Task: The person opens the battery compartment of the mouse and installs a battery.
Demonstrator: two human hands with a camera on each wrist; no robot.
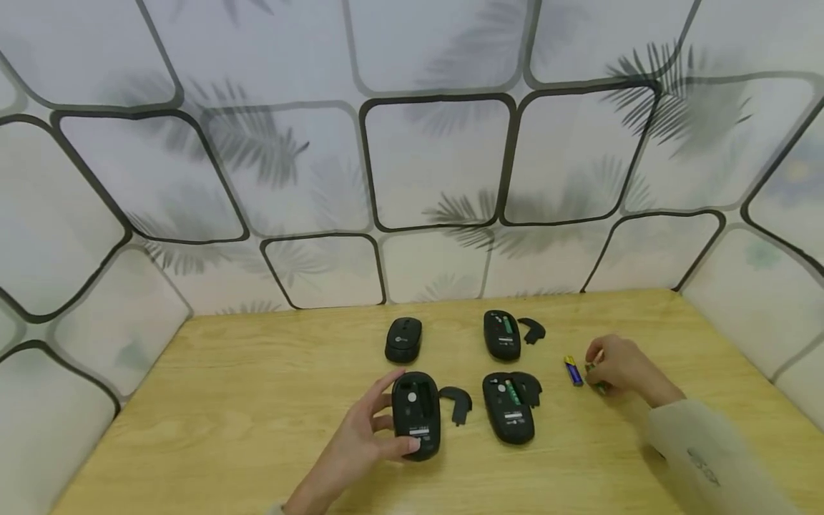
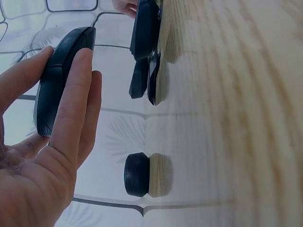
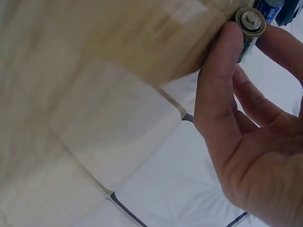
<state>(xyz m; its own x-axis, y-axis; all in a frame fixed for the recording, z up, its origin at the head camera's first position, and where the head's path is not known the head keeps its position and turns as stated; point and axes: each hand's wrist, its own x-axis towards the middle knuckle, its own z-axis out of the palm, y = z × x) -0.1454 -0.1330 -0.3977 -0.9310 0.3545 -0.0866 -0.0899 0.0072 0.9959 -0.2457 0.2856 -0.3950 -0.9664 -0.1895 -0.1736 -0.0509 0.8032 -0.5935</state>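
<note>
In the head view my left hand point(image 1: 360, 433) grips a black computer mouse point(image 1: 416, 418) by its sides, underside up. Its battery slot is uncovered and looks dark, with no battery visible inside. The left wrist view has the same mouse point(image 2: 59, 80) edge-on between fingers and thumb, raised off the table. A curved black battery cover point(image 1: 458, 404) lies just to its right. My right hand point(image 1: 623, 368) pinches a greenish battery between thumb and fingertip; the battery's end point(image 3: 251, 21) faces the right wrist camera. Next to that hand lies a blue and yellow battery point(image 1: 573, 371).
Two upturned mice, one behind point(image 1: 502, 335) and one in front point(image 1: 508, 411), each hold a green battery. Covers lie beside the rear one point(image 1: 532, 330) and against the front one point(image 1: 529, 388). Another mouse point(image 1: 403, 340) stands upright. Patterned fabric point(image 1: 438, 164) encloses the wooden table point(image 1: 257, 400).
</note>
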